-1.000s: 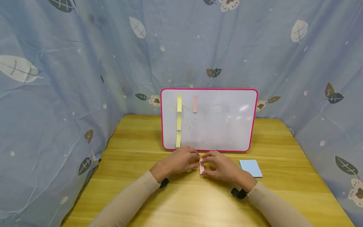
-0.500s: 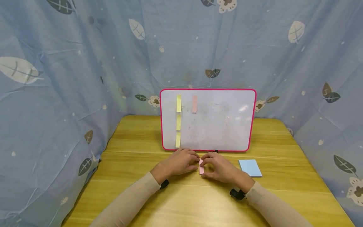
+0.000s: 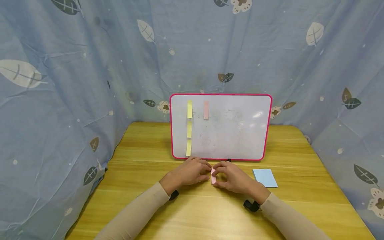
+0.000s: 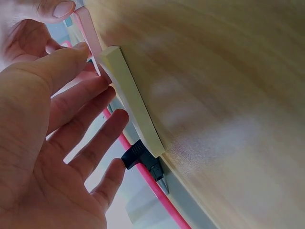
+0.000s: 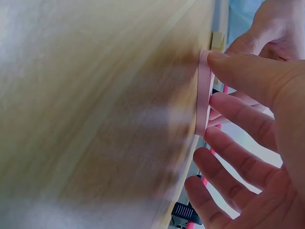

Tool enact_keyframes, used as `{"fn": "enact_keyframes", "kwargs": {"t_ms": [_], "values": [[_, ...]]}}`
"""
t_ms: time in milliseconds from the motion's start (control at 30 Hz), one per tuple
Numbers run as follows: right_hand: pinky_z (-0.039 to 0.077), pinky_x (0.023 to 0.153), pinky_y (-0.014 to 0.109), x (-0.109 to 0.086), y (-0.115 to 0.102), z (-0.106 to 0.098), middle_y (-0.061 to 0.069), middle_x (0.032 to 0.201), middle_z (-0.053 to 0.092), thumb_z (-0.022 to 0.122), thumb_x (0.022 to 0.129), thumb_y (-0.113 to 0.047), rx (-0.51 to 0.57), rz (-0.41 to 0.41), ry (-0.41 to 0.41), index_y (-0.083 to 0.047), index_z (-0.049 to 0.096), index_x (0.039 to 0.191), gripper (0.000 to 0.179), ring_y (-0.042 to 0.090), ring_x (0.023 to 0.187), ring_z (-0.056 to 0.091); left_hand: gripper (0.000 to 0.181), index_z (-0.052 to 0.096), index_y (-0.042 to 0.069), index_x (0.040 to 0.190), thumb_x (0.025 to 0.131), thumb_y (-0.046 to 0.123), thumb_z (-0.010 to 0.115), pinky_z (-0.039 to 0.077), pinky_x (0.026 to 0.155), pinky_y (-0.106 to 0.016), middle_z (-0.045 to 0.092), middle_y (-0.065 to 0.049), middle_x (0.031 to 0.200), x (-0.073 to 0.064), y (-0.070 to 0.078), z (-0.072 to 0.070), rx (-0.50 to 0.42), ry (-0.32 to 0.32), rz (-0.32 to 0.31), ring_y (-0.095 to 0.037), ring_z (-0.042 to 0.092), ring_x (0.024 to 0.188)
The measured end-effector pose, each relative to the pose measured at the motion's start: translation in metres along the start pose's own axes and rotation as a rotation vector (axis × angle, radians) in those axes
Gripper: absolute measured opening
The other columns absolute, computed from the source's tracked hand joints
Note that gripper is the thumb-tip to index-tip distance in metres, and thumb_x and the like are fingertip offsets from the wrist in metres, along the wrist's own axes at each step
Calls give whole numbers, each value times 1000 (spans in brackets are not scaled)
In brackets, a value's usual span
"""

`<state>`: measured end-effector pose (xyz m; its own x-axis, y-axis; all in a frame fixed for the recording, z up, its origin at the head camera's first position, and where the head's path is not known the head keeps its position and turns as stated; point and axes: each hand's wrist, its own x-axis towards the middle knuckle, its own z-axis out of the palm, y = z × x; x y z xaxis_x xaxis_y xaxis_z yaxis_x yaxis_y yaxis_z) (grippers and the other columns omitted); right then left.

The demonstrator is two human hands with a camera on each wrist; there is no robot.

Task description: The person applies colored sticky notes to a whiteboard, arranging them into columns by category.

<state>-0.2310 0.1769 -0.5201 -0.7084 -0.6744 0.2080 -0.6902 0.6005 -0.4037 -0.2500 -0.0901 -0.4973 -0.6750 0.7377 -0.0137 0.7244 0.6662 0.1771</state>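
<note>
A narrow pink sticky-note pad lies on the wooden table between both hands. My right hand grips it, thumb at the near end and index finger towards the far end; the right wrist view shows the thumb on the pad's edge. My left hand is at its left side, index fingertip right at the pad's far end and the other fingers spread. Beneath the left hand lies a narrow yellow sticky-note pad, hidden in the head view.
Behind the hands stands a whiteboard with a pink frame. Several yellow notes form a column on it, with one pink note to their right. A square blue sticky-note pad lies right of the right hand. A patterned curtain surrounds the table.
The right hand has drawn slightly nearer, its fingers settling lower round the pink pad. The left hand has shifted a little, covering the bit of yellow pad that showed earlier.
</note>
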Motion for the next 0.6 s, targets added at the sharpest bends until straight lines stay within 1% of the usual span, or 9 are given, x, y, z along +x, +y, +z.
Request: {"fn": "enact_keyframes", "kwargs": {"t_ms": [167,300,467,600], "values": [[61,117,56,-1,-1,-1,3,144,80,92,104,-31,23,-4,-2,-23,88,117,16,29,137,74,38,82,21,147,115,41,77,48,134,-49,79,6,154,0,0,1,3,7,2,-23,70,149],[61,117,58,0,-1,-2,6,144,81,87,107,-24,56,-6,-1,-22,90,113,7,31,138,75,37,83,21,145,115,41,77,49,133,-50,80,6,152,0,0,1,10,15,7,-23,72,147],[64,113,58,1,-1,-1,11,141,83,81,108,-12,68,-8,21,-19,91,108,12,34,133,79,36,84,21,144,116,41,76,51,131,-51,80,6,152,1,1,0,21,11,3,-22,72,146],[66,110,54,3,-1,-1,11,138,85,79,108,-9,83,10,34,-17,90,106,14,32,130,82,36,83,21,145,116,41,75,51,132,-52,80,6,153,2,3,1,18,4,-8,-21,72,147]]}}
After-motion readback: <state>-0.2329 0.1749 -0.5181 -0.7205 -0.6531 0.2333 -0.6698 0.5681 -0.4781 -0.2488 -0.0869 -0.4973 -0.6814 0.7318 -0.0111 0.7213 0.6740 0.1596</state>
